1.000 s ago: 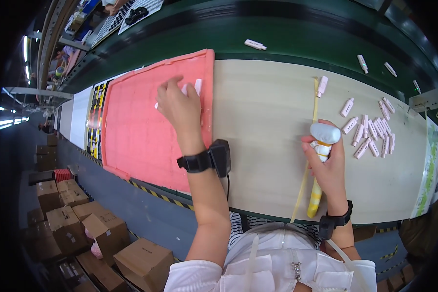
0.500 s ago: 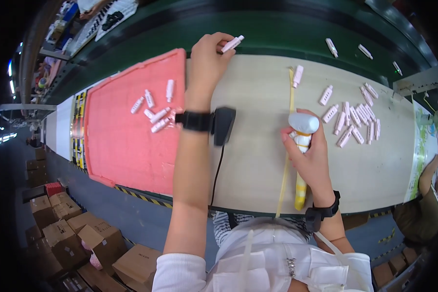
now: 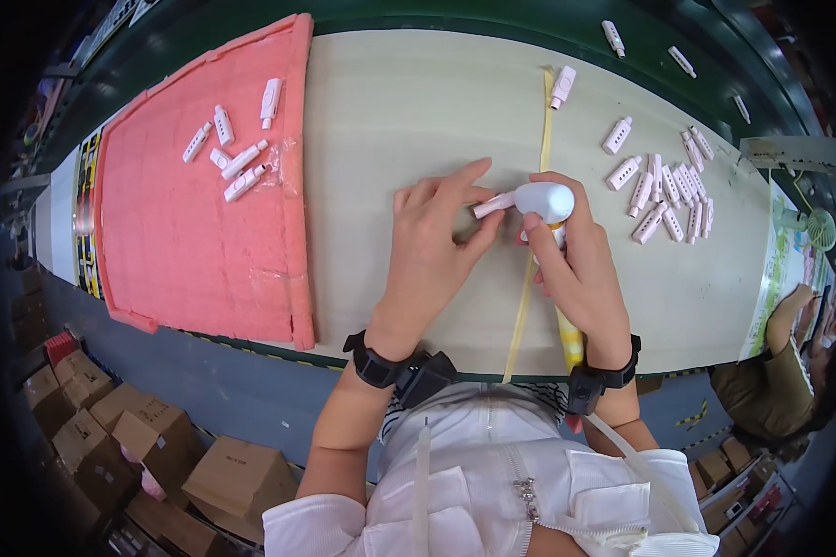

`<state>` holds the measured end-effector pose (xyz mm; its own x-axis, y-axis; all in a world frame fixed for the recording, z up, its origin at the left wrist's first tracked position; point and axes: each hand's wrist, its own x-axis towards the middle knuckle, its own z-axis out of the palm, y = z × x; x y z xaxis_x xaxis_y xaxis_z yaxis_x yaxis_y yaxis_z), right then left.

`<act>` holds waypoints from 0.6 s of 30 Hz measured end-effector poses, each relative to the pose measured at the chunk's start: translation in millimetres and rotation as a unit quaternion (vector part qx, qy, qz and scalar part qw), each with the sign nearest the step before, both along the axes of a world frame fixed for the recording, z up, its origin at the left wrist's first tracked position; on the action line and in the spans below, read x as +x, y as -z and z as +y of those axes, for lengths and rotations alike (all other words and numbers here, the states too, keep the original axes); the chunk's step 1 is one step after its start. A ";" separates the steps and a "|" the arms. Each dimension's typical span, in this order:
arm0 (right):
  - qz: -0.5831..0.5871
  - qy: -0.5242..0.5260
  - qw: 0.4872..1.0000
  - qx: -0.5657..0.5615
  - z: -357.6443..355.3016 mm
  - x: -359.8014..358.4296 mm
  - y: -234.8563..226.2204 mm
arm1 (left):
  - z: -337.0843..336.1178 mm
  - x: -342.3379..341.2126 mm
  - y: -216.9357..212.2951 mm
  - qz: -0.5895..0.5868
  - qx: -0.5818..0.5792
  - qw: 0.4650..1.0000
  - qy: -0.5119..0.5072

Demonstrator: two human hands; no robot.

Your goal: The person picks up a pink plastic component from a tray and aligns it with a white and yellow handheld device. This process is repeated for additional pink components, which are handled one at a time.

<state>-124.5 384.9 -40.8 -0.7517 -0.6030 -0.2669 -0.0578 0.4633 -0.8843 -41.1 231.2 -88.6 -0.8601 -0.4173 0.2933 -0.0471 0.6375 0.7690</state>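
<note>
Between the thumb and fingers of my left hand (image 3: 435, 237) is a small pale pink tube-shaped device (image 3: 494, 205) with a narrower end. That narrower end meets the rounded white head of a hand tool (image 3: 544, 200); whether it is inserted or only touching I cannot tell. My right hand (image 3: 581, 265) is wrapped round the tool, which has yellow bands below its head and a yellow-and-white tail hanging toward the table's front edge. Several similar pink devices (image 3: 665, 190) lie in a loose group to the right. More devices (image 3: 244, 160) rest on the pink foam mat (image 3: 204, 251) at left.
A strip of yellow tape (image 3: 520, 325) crosses the grey worktop (image 3: 390, 93). On the green belt (image 3: 492, 19) behind it lie a few more devices. Cardboard boxes (image 3: 241, 487) stand on the floor at lower left. Another person's arm (image 3: 790, 320) shows at far right, near a small green fan (image 3: 818, 228).
My left hand has come back from the green belt with the pink device and brought it to the tool's head. The view has shifted; my right hand still holds the tool.
</note>
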 end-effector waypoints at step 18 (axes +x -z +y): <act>-0.050 0.125 0.987 -0.085 -4.7 -2.4 8.3 | 2.0 2.6 -5.7 -0.002 0.145 0.988 0.047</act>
